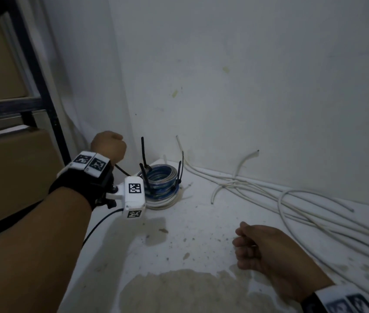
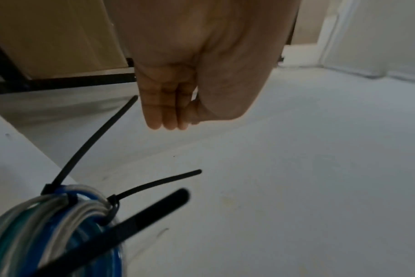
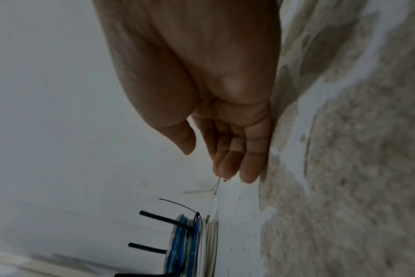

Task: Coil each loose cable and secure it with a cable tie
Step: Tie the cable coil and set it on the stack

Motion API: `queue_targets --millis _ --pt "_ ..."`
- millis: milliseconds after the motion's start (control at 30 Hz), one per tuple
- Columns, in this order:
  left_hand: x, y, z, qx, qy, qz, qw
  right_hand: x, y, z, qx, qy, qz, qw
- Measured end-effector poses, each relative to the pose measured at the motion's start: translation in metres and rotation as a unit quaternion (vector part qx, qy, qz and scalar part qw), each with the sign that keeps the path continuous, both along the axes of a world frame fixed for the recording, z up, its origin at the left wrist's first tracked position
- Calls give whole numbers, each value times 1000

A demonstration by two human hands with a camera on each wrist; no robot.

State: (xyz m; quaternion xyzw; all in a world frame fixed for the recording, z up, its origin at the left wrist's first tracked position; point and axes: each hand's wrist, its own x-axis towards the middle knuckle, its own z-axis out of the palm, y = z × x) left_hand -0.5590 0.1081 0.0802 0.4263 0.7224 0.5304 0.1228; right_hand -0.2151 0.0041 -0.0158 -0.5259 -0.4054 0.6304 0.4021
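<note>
1. Several loose white cables [image 1: 309, 213] sprawl across the right of the head frame, along the wall on the floor [image 1: 201, 233].
2. Cardboard boxes [image 1: 9, 177] on a black rack [image 1: 41, 98] fill the upper left.
3. My left hand [image 1: 108, 146], left of centre, is fisted near the coil; fingers curled, I see nothing held.
4. My right hand [image 1: 267, 251], lower right, loosely curled, empty.
5. Blue-and-clear coil [image 1: 162, 179] at centre sits on a white coil [image 1: 165, 203].
6. Black cable ties [image 1: 143, 152] stick up from it.
</note>
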Motion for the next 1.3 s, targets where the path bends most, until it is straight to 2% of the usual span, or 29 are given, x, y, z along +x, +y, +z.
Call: queue_targets --millis 100,167,233,433,600,733,900,967,1067,1200,1300 --pt "14 -41 6 116 -136 9 984 4 -4 6 -3 17 -11 1000" --pt "36 -71 3 152 -149 37 976 10 -8 11 1 14 -16 1000" --pt "68 -101 -3 172 -169 26 970 20 -15 17 12 0 -16 1000" --pt "170 -159 -46 96 -252 -115 956 76 -51 39 77 -92 -31 992" --pt "273 -183 -67 -8 -242 -240 940 139 -88 52 125 -222 -28 967" --pt "346 -191 -72 -73 -252 -336 905 194 -109 60 141 -363 -13 921" --pt "403 -188 -84 -101 -275 -376 879 256 -126 57 116 -527 4 842" --pt "414 -186 -94 -115 -299 -384 866 272 -127 53 92 -561 19 822" --pt "421 -183 -110 -134 -376 -388 831 282 -125 50 62 -606 40 792" --pt "416 -181 -117 -115 -469 -385 787 282 -108 48 35 -655 66 752" --pt "415 -179 -119 -109 -471 -398 780 282 -91 43 31 -679 72 730"
